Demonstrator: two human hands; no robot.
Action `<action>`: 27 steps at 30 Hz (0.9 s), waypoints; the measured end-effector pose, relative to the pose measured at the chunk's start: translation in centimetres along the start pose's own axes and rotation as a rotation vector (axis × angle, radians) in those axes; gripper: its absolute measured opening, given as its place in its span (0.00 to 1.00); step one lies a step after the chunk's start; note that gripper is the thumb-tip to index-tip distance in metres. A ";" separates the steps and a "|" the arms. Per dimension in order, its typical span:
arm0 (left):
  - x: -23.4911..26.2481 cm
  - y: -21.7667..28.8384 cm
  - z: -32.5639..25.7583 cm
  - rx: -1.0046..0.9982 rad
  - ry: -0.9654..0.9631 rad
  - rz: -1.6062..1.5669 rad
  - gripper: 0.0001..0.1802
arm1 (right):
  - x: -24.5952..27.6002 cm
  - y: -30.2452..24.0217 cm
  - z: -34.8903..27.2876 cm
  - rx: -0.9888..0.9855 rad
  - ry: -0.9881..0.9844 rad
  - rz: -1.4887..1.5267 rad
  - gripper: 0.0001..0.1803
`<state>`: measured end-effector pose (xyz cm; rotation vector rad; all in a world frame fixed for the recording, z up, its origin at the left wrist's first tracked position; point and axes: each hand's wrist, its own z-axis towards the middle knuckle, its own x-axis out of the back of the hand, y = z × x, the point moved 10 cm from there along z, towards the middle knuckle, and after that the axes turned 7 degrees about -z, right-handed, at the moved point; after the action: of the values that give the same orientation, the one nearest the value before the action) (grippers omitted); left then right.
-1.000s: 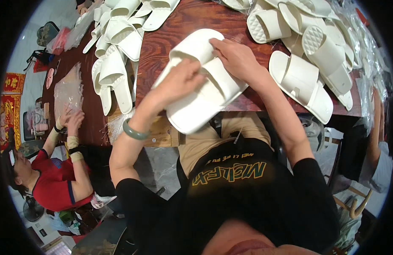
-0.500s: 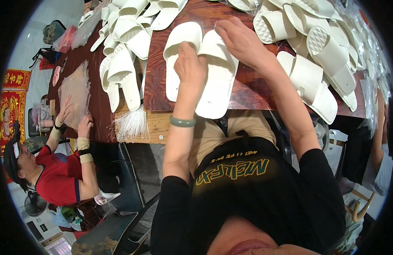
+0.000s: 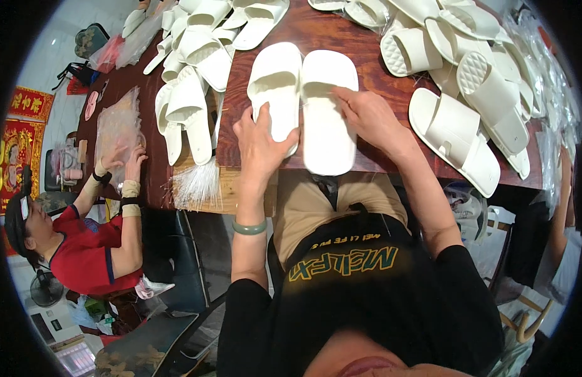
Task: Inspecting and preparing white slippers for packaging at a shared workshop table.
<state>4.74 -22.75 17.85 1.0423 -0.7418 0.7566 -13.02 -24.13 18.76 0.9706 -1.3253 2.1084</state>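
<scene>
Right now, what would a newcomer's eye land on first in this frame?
A pair of white slide sandals lying side by side at the near edge of the dark wooden table, with the left hand and right hand resting on them. More white sandals are heaped to the right and upper left.

Red and gold wall hangings [image 3: 20, 135] far left, clear plastic bag [image 3: 118, 125] on dark table [image 3: 155, 169]

bare table strip [image 3: 341, 28] ahead, slipper piles [image 3: 473, 81] flanking
</scene>
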 end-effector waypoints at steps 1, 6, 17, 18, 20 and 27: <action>0.2 0.2 -0.5 0.039 0.015 -0.008 0.42 | 0.8 0.5 0.4 -0.021 0.069 -0.108 0.13; 0.3 2.0 -3.0 0.155 0.031 -0.070 0.43 | 2.8 1.5 -0.5 -0.140 -0.002 -0.260 0.12; -1.9 3.3 -4.4 0.382 -0.027 -1.499 0.11 | -0.9 -6.8 -3.2 -0.027 -0.241 0.137 0.10; -1.9 2.3 -4.1 0.427 0.022 -1.499 0.11 | -1.5 -7.2 -3.0 -0.031 -0.267 0.228 0.10; -1.9 1.9 -3.2 0.360 -0.021 -1.375 0.10 | -3.2 -7.4 -3.5 -0.077 -0.391 0.223 0.10; -2.6 -2.1 0.3 0.428 -0.188 -0.911 0.14 | -3.7 -5.0 -7.6 -0.388 -0.551 0.305 0.13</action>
<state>5.07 -24.22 14.86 1.6771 -0.1882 0.0133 -9.52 -15.13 16.62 1.2874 -2.1779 1.7267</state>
